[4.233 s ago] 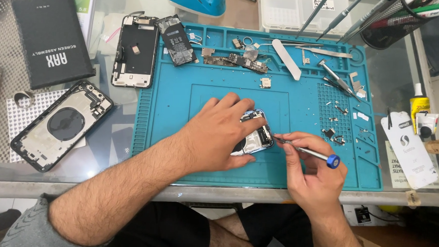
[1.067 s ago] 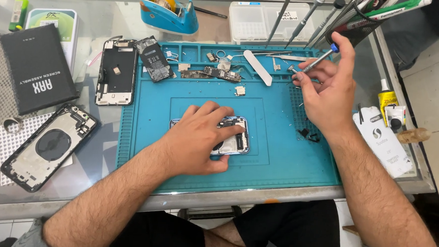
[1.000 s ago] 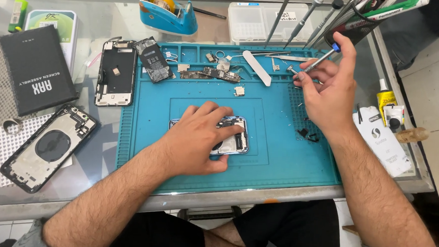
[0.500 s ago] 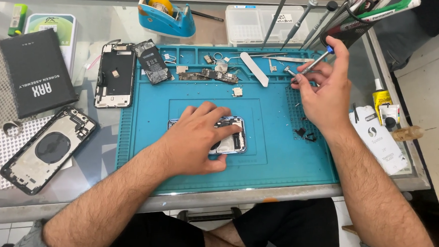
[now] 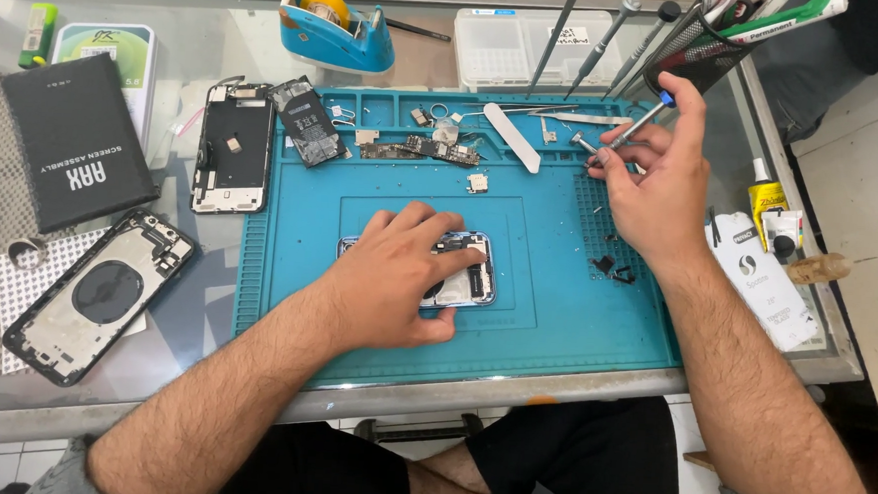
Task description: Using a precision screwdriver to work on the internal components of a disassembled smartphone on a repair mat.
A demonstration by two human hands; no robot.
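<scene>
Two bare hands work over a blue silicone repair mat (image 5: 555, 323) laid on a glass tabletop (image 5: 202, 365). Nearest, at the middle of the frame, the left hand (image 5: 397, 275) lies flat, fingers spread and closed down over an opened blue-edged phone body (image 5: 463, 273), most likely to pin it so that it cannot slide on the mat. Further up and to the right, the right hand (image 5: 663, 179) is lifted off the phone to the mat's upper right corner, its grip pinched shut around a thin screwdriver with a blue cap (image 5: 638, 124); the tip points down-left toward the small tray cells there, where tiny screws and dark bits (image 5: 613, 269) lie sorted so they do not roll away.

At lower left a black phone back housing (image 5: 101, 294) rests on a perforated white sheet. Above it lies a flat black rectangular box with white lettering (image 5: 69, 137), and behind that a white box with a green edge (image 5: 109, 49). A removed phone screen, face down (image 5: 234, 146), sits at the mat's left edge beside a black battery (image 5: 308, 120).

At right, a white printed card (image 5: 762, 284) and a small yellow glue bottle (image 5: 765, 199). Farthest, at the top, stand a blue tape dispenser with a yellow roll (image 5: 330, 26), a clear plastic compartment box (image 5: 515, 46), and a black mesh tool cup (image 5: 705, 50).
</scene>
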